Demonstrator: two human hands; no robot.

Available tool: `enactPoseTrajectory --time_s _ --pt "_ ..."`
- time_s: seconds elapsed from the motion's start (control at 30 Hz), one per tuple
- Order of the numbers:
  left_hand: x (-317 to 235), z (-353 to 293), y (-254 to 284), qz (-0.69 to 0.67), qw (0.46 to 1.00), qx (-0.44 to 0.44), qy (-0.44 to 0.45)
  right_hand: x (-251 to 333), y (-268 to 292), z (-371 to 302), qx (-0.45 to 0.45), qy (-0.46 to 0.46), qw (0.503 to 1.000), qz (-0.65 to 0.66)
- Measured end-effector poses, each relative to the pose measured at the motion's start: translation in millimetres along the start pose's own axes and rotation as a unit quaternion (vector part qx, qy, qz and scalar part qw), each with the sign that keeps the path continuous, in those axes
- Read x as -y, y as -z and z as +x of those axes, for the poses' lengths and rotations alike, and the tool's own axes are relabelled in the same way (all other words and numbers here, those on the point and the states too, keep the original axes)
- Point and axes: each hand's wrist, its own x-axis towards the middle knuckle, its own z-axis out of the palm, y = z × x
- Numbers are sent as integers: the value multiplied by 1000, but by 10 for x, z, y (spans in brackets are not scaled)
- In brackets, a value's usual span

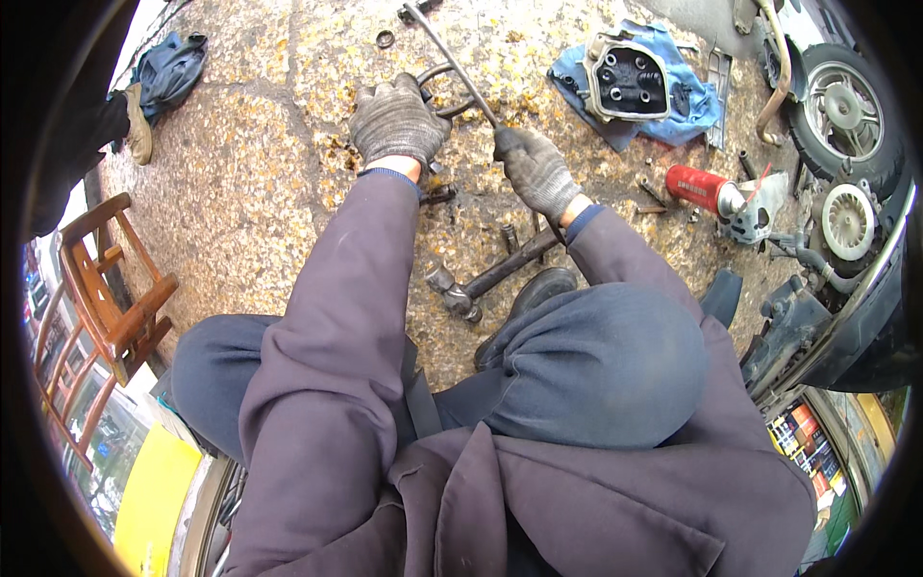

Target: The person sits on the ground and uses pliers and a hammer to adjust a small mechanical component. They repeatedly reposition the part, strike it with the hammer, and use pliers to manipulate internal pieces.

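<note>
My left hand point(396, 125), in a grey knit glove, is closed around a dark curved metal piece point(465, 106) whose bent ends stick out to the right; its kind is unclear. My right hand point(543, 175), gloved too, grips the dark handle end of a long thin metal rod point(452, 62). The rod slants up and left, passing beside the curved piece, and a dark fitting shows near its far end. Whether rod and piece touch, I cannot tell. Below my hands lies a hammer point(510, 269) with a dark handle. Small dark metal parts point(440, 194) lie near my left wrist.
At far right a metal engine cover point(627, 82) rests on a blue cloth point(690, 120). A red spray can point(694, 188) lies beside loose parts, near a wheel point(846, 111). Left stands a wooden chair point(120, 308); beyond it are another person's shoe point(138, 125) and a dark blue cloth point(171, 72).
</note>
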Motion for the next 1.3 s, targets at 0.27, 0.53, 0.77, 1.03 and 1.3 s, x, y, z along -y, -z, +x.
enactPoseTrajectory --time_s 0.27,0.53,0.77,1.03,1.3 --pt "25 2 -66 -4 999 -28 -39 661 415 -136 -39 107 991 75" --pt "-3 17 9 23 1000 -9 -9 244 -77 54 45 -112 992 -26" --pt "1 38 -49 39 999 3 -20 -30 203 -99 -33 -120 989 -79" --pt "6 45 -54 32 999 17 -19 585 349 121 10 79 896 -436" --pt "181 -76 42 48 989 -70 -121 893 8 886 119 237 825 -499"
